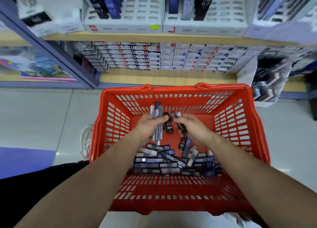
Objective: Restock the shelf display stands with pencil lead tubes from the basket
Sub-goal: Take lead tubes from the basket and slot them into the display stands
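A red plastic basket (240, 125) sits on the floor below me. A heap of pencil lead tubes (171, 162), black, blue and grey, lies in its near half. My left hand (147, 126) grips a bundle of grey and blue tubes (157, 111) upright over the basket's middle. My right hand (192, 128) pinches a couple of tubes (176, 115) just to the right. A black tube marked HB 0.7 (169, 125) shows between the hands. White display stands (123, 10) with partly filled slots stand on the upper shelf.
Rows of small white boxes (163, 58) fill the lower shelf behind the basket. A white stand with dark items (267, 78) is at the right. A blue shelf frame (51, 53) runs on the left. A purple mat (24, 159) lies on the tiled floor.
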`<state>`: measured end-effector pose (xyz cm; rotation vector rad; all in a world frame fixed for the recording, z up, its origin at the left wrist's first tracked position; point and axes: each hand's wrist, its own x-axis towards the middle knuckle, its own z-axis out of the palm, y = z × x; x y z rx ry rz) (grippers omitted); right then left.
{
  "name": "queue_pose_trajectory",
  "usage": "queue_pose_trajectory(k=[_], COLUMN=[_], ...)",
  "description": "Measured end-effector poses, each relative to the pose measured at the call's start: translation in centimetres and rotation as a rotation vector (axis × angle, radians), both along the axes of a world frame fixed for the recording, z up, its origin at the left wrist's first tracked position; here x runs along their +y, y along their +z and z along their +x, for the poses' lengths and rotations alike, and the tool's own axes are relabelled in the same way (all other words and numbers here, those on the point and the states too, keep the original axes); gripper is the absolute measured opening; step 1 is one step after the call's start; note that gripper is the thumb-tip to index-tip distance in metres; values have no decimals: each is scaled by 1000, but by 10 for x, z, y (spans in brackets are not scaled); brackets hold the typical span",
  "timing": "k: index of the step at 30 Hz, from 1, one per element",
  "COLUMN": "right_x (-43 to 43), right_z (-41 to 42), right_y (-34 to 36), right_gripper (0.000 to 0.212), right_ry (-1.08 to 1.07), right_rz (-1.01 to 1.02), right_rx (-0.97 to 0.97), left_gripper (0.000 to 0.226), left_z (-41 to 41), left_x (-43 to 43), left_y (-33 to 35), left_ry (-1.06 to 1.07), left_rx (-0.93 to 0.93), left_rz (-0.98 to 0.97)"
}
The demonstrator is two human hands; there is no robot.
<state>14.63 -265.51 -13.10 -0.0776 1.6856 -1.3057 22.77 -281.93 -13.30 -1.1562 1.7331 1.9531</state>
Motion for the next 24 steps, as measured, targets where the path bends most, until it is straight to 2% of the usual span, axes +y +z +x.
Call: queue_pose_trajectory(k=[3,6,8,10,11,15,20,24], right_x=[5,10,13,14,14,13,19,20], right_z=[0,7,13,18,20,29,37,42], right_y=[43,85,109,133,145,192,248,276], right_gripper=[15,7,2,8,10,7,12,16], right_ry=[-88,-77,-96,-128,-128,-134,-147,-143], right_rz=[-89,-129,-132,-142,-154,-200,-252,-280], right_rx=[-61,44,134,183,196,231,177,201], left_gripper=[16,8,27,55,56,35,48,26], left_z=[0,2,5,9,11,21,27,25], left_x=[2,5,9,13,15,16,13,15], left_y=[37,75,103,130,141,185,230,253], left_ry=[-16,-17,9,17,14,21,32,-5], left_rx=[52,109,143,175,201,279,397,483], left_rz=[-34,-47,-50,-61,-61,-85,-105,-228])
